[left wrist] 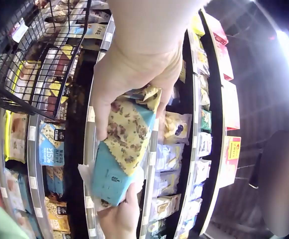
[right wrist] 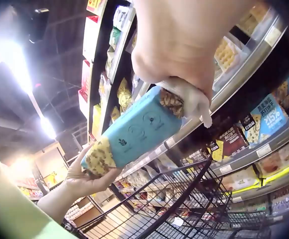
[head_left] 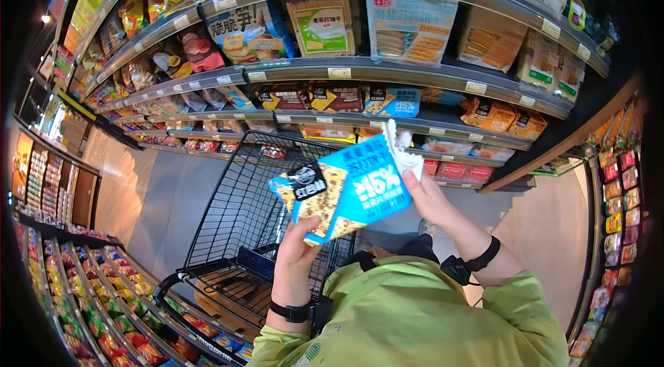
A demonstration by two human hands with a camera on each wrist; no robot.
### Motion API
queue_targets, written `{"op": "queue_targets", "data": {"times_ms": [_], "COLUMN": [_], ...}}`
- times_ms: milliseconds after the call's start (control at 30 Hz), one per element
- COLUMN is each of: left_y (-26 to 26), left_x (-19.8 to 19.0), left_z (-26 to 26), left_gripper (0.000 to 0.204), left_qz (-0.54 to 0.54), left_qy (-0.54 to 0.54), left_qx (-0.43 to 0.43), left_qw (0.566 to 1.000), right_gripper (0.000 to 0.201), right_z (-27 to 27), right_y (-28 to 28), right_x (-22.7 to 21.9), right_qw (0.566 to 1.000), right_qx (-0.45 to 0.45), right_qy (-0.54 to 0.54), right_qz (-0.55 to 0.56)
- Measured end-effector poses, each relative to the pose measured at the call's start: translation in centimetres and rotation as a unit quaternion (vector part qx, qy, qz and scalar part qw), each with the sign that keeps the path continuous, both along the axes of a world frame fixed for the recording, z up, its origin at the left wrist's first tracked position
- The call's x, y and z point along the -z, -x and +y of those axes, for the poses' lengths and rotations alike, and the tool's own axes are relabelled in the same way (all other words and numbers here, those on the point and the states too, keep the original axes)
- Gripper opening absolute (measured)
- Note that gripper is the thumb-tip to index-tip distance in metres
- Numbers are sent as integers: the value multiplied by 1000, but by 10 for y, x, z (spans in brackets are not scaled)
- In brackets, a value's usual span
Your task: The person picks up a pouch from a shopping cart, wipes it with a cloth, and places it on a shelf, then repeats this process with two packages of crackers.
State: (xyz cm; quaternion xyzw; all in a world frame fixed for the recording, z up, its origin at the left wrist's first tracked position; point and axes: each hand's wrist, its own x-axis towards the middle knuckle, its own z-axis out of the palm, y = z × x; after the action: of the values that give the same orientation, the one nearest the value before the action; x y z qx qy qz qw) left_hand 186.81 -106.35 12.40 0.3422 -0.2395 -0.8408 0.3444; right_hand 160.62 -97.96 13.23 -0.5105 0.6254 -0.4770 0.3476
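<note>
Both hands hold a blue and cream cracker packet (head_left: 370, 184) over the shopping cart, its printed front up in the head view. My left hand (head_left: 297, 246) grips the lower left corner, thumb on top. At the other end my right hand (head_left: 430, 201) pinches the packet's edge together with a crumpled white sheet (head_left: 403, 148) that looks like tissue or film. In the right wrist view the packet's blue side (right wrist: 139, 127) faces the camera, and the white sheet (right wrist: 194, 99) bunches under the right hand. Most right fingers are hidden behind the packet.
A black wire shopping cart (head_left: 256, 262) stands in front of the person, left of the body. Ahead, curved shelves (head_left: 387, 70) hold bagged biscuits, including a similar blue packet (head_left: 393, 100). Snack racks (head_left: 104, 291) lie at left, and another rack (head_left: 612, 211) lines the right.
</note>
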Motion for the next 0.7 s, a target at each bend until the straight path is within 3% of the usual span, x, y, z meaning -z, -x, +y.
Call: {"op": "queue_targets", "data": {"times_ms": [33,200,300,400,433,500,633,700], "left_y": [1,-9,-9,-8,-8,-10,-4,-6], "left_x": [-10,-3,-3,-4,-1,5,6,8], "left_z": [3,-5,-6,-6,-7,-9,-1,-3], "left_gripper": [53,52,53,55,55,63,59,60], "left_qz": [-50,31,43,77,77,89,65,61], "left_qy": [-29,-23,-24,-26,-26,-13,-2,-3], "left_qx": [-50,-37,-42,-49,-51,-14,54,53], "left_qw": [997,999,998,995,995,996,996,997], "right_gripper": [56,56,55,52,52,52,53,54], "right_z": [4,14,13,5,2,-4,-3,-3], "right_y": [-2,8,21,29,27,10,3,3], "right_x": [-4,7,17,23,22,5,8,-5], "right_qw": [999,995,984,927,927,833,823,861], "right_qx": [-44,-55,-42,58,57,44,-44,-96], "right_qy": [-21,-68,-121,-148,-149,-98,-137,-145], "right_qz": [-17,-41,-125,-339,-339,-543,-550,-478]}}
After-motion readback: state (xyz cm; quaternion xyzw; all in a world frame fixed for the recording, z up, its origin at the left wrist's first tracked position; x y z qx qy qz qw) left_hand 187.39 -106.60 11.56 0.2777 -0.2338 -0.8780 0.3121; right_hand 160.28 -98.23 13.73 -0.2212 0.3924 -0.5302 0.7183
